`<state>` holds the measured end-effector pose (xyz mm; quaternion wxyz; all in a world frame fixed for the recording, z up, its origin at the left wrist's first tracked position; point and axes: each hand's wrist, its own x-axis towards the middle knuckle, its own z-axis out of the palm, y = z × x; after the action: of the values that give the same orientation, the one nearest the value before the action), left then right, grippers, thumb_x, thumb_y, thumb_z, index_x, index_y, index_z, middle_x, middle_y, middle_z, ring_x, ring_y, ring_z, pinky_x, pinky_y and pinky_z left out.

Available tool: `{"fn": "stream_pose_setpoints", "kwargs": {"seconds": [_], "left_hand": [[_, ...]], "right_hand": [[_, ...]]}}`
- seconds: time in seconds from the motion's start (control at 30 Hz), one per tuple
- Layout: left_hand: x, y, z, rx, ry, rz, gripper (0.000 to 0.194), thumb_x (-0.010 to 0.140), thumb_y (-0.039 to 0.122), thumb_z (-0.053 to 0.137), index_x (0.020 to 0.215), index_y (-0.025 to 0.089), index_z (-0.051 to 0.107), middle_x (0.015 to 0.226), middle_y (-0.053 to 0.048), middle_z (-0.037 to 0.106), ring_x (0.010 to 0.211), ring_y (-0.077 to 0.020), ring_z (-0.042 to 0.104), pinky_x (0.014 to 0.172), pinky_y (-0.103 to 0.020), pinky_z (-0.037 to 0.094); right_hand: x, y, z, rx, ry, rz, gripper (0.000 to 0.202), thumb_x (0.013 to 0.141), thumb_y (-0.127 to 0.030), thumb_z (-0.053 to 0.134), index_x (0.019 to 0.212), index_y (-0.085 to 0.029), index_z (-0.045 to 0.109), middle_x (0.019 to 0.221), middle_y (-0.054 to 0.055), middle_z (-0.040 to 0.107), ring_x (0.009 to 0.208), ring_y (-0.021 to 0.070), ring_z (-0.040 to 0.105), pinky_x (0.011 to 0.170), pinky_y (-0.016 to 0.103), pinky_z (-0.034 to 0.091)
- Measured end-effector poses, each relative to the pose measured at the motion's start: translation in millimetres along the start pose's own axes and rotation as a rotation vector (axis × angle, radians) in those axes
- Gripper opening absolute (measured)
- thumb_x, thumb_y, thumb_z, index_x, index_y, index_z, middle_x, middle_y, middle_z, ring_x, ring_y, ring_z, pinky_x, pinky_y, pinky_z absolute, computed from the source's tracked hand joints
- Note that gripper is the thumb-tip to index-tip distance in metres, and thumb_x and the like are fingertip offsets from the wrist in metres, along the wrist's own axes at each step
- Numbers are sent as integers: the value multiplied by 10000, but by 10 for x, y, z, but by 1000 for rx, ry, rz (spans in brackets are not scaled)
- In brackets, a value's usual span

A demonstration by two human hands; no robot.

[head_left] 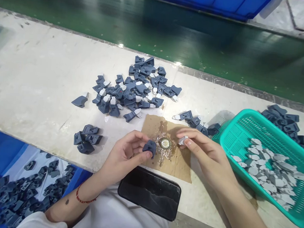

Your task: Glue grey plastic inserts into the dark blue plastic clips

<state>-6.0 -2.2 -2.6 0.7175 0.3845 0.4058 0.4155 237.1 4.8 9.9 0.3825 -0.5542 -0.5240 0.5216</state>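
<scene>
My left hand [129,150] pinches a dark blue-grey plastic piece [149,147] between thumb and fingers. Across from it, my right hand [203,147] grips a small light-grey piece [183,140] at its fingertips. The two pieces are apart. Between the hands, a small round container [165,143] with a shiny rim stands on a piece of brown cardboard [182,168], and glistening wet splashes surround it. Beyond the hands lies a heap of blue-grey pieces [130,92], many with light-grey parts attached. A few more such pieces [193,121] lie near my right hand.
A green basket [232,132] holds light-grey pieces [273,171] at right, with blue-grey pieces [284,121] behind it. A phone [149,193] lies at the table edge. Several pieces [86,139] sit left; a blue bin [2,150] holds more. A green conveyor belt [95,19] runs behind.
</scene>
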Motion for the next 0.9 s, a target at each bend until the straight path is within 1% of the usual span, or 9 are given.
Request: {"fn": "stream_pose_setpoints", "kwargs": {"seconds": [0.07, 0.2, 0.27, 0.43, 0.53, 0.63, 0.77, 0.83, 0.9], "left_hand": [[-1, -8, -13, -4, -8, -9, 206, 882, 236, 819, 1069, 236, 732, 937, -14, 738, 868, -119, 697, 782, -183, 569], [-14, 6, -15, 40, -22, -18, 163, 905, 245, 800, 1061, 225, 757, 1026, -27, 776, 927, -116, 717, 838, -170, 575], [-26, 22, 1, 66, -32, -30, 142, 927, 239, 776, 1066, 218, 755, 1058, -31, 787, 938, -112, 722, 856, -168, 579], [-44, 30, 42, 89, -41, -40, 150, 943, 225, 748, 1092, 209, 745, 1104, -34, 792, 967, -117, 734, 887, -183, 593], [-40, 19, 44, 137, -41, -37, 146, 952, 222, 733, 1096, 213, 755, 1099, -26, 792, 988, -111, 727, 903, -169, 576], [-35, 15, 40, 184, -45, -41, 162, 964, 224, 712, 1118, 222, 762, 1101, -21, 793, 986, -103, 718, 877, -150, 556], [-39, 16, 37, 273, -48, -45, 218, 979, 258, 682, 1183, 220, 752, 1101, -39, 786, 976, -129, 706, 855, -189, 552], [-41, 16, 35, 320, -51, -44, 226, 984, 274, 672, 1189, 217, 749, 1100, -47, 777, 972, -144, 698, 843, -210, 547], [-41, 19, 36, 343, -59, -49, 215, 986, 278, 663, 1173, 209, 745, 1121, -52, 768, 976, -155, 692, 849, -228, 542]], "right_hand": [[-10, 9, 10, -133, 37, -77, 152, 990, -388, 679, 1017, -290, 793, 1129, 45, 733, 1104, 196, 669, 917, 306, 548], [-53, 17, 59, -311, 72, -208, 112, 991, -297, 681, 1050, -283, 775, 1076, 28, 750, 982, 172, 700, 796, 273, 566], [-64, 16, 88, -412, 83, -309, 98, 985, -233, 683, 1042, -263, 757, 1047, 16, 761, 932, 151, 708, 780, 255, 570], [-33, 16, 131, -595, 36, -550, 115, 982, -122, 663, 1066, -179, 716, 1062, 47, 759, 1032, 133, 710, 943, 236, 556], [-11, 22, 133, -672, 7, -628, 126, 988, -113, 651, 1089, -143, 719, 1054, 78, 746, 1052, 146, 707, 963, 244, 557], [-7, 24, 128, -707, 5, -668, 130, 988, -112, 647, 1092, -133, 722, 1046, 89, 740, 1046, 156, 709, 953, 254, 569], [-13, 26, 126, -686, 19, -661, 128, 979, -100, 654, 1081, -134, 724, 1036, 87, 744, 1033, 153, 716, 945, 250, 574], [-16, 28, 128, -664, 13, -643, 116, 981, -114, 658, 1065, -141, 732, 1026, 82, 751, 1035, 157, 721, 949, 255, 578], [-19, 30, 128, -603, 33, -579, 106, 980, -139, 669, 1044, -169, 747, 1017, 63, 764, 1016, 153, 728, 925, 249, 588]]}}
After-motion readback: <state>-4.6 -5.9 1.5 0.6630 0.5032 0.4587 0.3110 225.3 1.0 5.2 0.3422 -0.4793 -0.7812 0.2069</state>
